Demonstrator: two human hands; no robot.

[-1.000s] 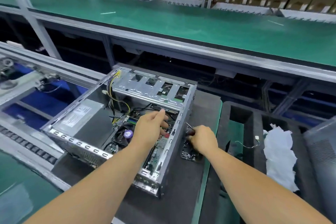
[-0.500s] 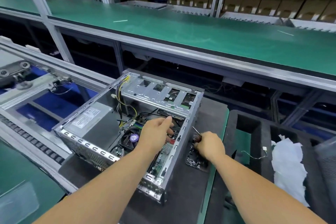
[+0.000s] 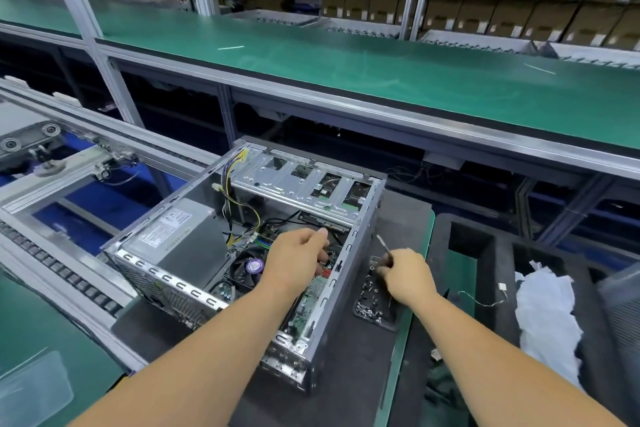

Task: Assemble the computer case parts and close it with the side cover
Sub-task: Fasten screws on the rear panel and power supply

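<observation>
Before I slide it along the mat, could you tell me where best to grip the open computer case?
Grip the computer case by its bare right rim, from above: that long folded edge lies open beside the right hand, away from cables and boards inside.

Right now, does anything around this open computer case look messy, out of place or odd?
Mostly orderly. Two things stand out: a crumpled white sheet lies loose in the black foam tray on the right, and a thin stray wire trails across that tray. The computer case sits at an angle, its side open.
</observation>
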